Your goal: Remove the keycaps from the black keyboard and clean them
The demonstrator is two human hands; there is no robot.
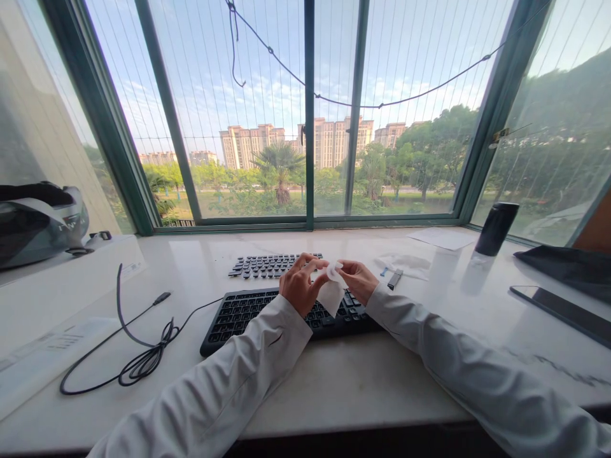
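Observation:
My left hand [300, 284] and my right hand [357, 278] meet above a black keyboard [248, 315] on a white counter [353, 381]. Both pinch a small white wipe [331, 289] that hangs down between them over the keys. The fingers of each hand are curled closed on its upper edge. A second black keyboard [265, 264] lies just behind, nearer the window. Both arms wear pale long sleeves.
The keyboard's black cable [143, 356] lies coiled at the left. A torn white packet [403, 262] and a small grey stick [395, 278] lie right of my hands. A black cylinder [496, 229], a dark phone [561, 312], a dark cloth [568, 267] and papers sit right; a helmet [41, 219] left.

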